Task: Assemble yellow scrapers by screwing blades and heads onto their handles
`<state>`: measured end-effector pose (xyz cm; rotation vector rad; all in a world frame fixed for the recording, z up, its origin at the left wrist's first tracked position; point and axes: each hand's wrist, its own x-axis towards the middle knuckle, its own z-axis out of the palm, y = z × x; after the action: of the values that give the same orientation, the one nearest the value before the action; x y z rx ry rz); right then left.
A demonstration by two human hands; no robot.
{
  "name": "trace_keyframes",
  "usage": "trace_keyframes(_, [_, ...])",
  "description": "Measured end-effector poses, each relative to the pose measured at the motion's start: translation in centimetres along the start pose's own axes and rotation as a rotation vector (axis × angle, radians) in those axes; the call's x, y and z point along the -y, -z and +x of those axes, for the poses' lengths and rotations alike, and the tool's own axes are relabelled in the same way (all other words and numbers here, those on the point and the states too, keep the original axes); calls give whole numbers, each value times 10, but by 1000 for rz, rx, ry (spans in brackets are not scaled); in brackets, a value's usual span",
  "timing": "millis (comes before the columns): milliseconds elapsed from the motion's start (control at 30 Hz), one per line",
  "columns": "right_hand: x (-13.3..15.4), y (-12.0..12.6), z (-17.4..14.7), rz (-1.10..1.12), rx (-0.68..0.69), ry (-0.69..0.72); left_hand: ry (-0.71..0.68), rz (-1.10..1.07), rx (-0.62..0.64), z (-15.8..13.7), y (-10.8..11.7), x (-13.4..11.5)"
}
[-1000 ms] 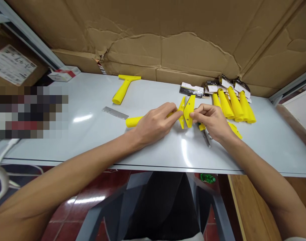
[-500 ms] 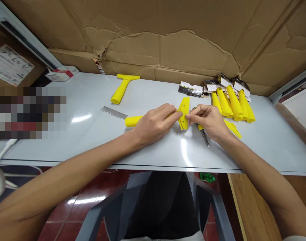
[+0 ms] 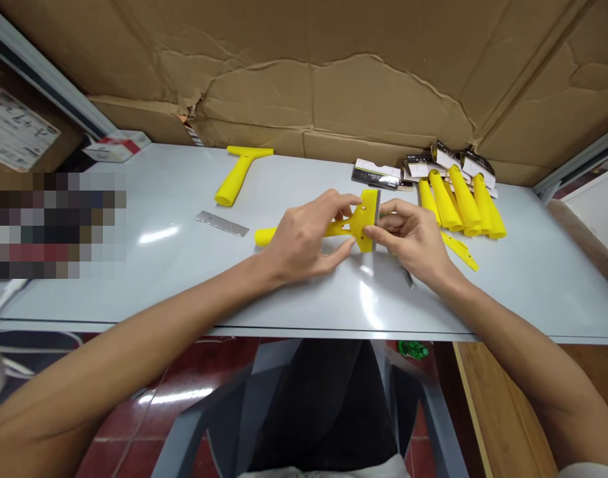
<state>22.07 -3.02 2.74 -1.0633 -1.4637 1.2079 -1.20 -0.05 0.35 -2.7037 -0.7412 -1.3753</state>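
A yellow scraper (image 3: 368,212) lies across the middle of the table, its handle pointing left and its head turned right. Along the head's right edge runs a thin grey blade (image 3: 377,219). My left hand (image 3: 308,236) arches over the handle, with thumb and fingertips at the back of the head. From the other side, my right hand (image 3: 413,236) pinches the head at its blade edge, thumb on top. Partly hidden under the right hand lies a screwdriver (image 3: 408,277). A loose metal blade (image 3: 222,224) rests left of the scraper handle.
Another yellow scraper body (image 3: 237,176) lies at the back left. Several yellow handles (image 3: 464,202) are grouped at the back right, near black-and-white card packaging (image 3: 376,174). A flat yellow piece (image 3: 460,251) lies beside my right hand. Cardboard (image 3: 264,86) backs the table.
My left hand's fingers have spread and shifted from the top of the scraper head to its back edge. The grey blade now shows along the head's right side.
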Motion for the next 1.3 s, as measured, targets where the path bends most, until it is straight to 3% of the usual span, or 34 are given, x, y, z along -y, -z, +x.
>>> trace_keyframes(133, [1,-4,-7,-174,-20,145,232,-223,8,2,-2,-1])
trace_keyframes(267, [0,-8,-12,-307,-35,220,360,-350,6,6,1,-2])
trace_keyframes(467, [-11,-4,-2,-181,-28,188,490,-509,37,12,6,2])
trace_keyframes(633, [-11,0,1,-134,15,167,548,-582,66,14,7,2])
trace_keyframes(833, [-5,-3,2,-92,174,-14,583,-636,69,15,10,10])
trace_keyframes(1000, [-2,-3,3,5,225,-111,585,-601,70,13,11,20])
trace_keyframes(1133, [-1,-2,3,3,233,-133,596,-590,74,12,10,19])
trace_keyframes(1300, [-3,-7,1,-42,339,-150,617,-600,74,13,8,11])
